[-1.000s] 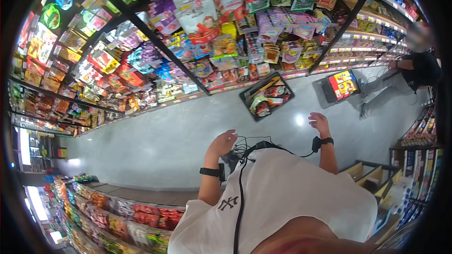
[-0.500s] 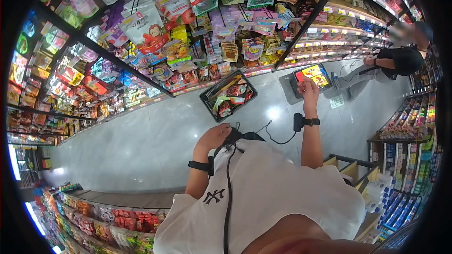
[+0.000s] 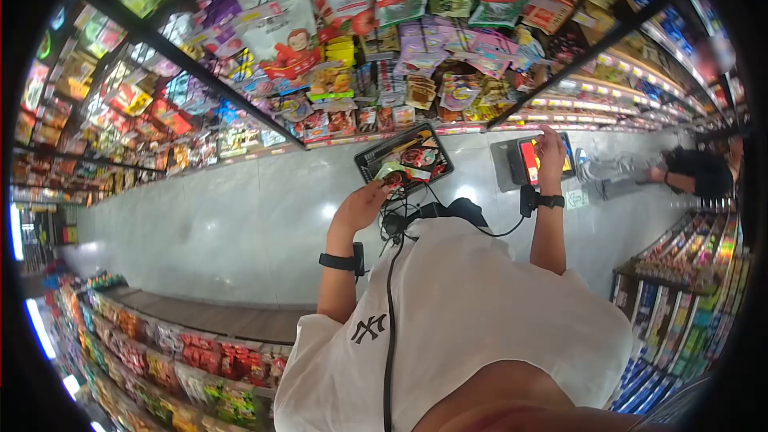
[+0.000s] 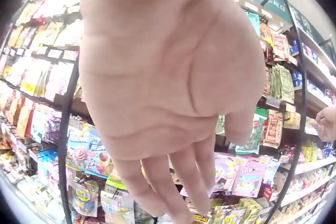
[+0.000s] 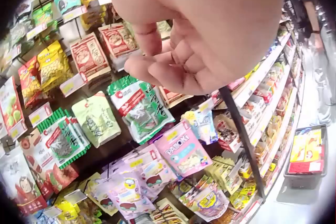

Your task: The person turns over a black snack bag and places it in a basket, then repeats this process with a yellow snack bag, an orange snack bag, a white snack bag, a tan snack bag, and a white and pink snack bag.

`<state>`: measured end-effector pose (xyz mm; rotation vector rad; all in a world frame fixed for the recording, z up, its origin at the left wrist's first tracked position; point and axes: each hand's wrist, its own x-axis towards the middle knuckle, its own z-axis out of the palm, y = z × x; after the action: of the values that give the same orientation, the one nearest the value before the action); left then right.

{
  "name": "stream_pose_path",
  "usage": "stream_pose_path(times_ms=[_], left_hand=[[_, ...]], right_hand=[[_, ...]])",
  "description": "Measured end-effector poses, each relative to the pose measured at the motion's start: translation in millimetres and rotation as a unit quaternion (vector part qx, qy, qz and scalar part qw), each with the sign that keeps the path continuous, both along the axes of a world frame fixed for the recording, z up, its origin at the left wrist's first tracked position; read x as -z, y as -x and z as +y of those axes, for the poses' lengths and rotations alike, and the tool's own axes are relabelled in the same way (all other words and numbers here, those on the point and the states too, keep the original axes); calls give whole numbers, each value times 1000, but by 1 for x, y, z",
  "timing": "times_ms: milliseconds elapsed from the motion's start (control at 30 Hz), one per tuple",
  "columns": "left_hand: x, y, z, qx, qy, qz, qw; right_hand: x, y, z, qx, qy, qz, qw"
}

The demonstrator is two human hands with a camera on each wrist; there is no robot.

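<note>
Baskets [image 3: 445,157] partly behind left hand [image 3: 358,207] and right hand [image 3: 550,162], fingers [image 4: 150,179] loose, empty; snack packets [image 3: 276,32] beyond.

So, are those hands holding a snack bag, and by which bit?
Nothing is held: the left hand is empty, and the right hand, loosely curled, is empty too.

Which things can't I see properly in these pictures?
- Bottom of the black basket: head view, hidden by packets.
- Head of the other person: head view, blurred; right wrist view, cut off by the top edge.
- Prices on the shelf labels: right wrist view, too small.
- Camera wearer's feet: head view, hidden by the white shirt.
</note>
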<state>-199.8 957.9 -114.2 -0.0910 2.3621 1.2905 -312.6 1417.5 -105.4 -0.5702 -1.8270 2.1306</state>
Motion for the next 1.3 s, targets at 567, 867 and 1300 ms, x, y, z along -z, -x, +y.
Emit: stream_pose_path(times_ms=[567, 867, 1300], left_hand=[[45, -22, 67, -346, 41, -86, 933], [1, 8, 113, -405, -60, -117, 905], [46, -227, 41, -501, 21, -121, 857]], right_hand=[[29, 289, -192, -445, -42, 12, 895], [18, 329, -245, -567, -61, 27, 821], [30, 94, -367, -632, -65, -37, 771]])
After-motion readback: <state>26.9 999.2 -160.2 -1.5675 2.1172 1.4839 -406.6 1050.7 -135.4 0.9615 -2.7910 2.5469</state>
